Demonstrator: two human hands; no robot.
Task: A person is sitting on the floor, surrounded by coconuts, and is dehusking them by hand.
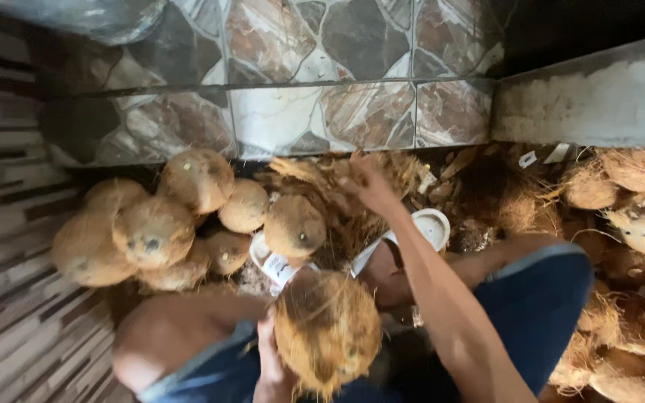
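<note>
My left hand point(272, 366) grips a brown, fibrous coconut point(328, 328) held upright between my knees at the bottom centre. My right hand point(367, 183) is stretched forward over a heap of torn coconut husk fibre point(337, 186) by the tiled step, with a strip of husk at its fingers; whether it grips the strip is unclear. A pile of husked round coconuts point(154, 231) lies to the left of the held coconut.
A stone-patterned tiled step point(278, 112) rises behind the pile. More fibrous coconuts and husks point(628, 224) lie at the right below a grey concrete ledge point(591, 104). White sandals point(431, 224) are on my feet. Striped tile floor point(9, 224) runs on the left.
</note>
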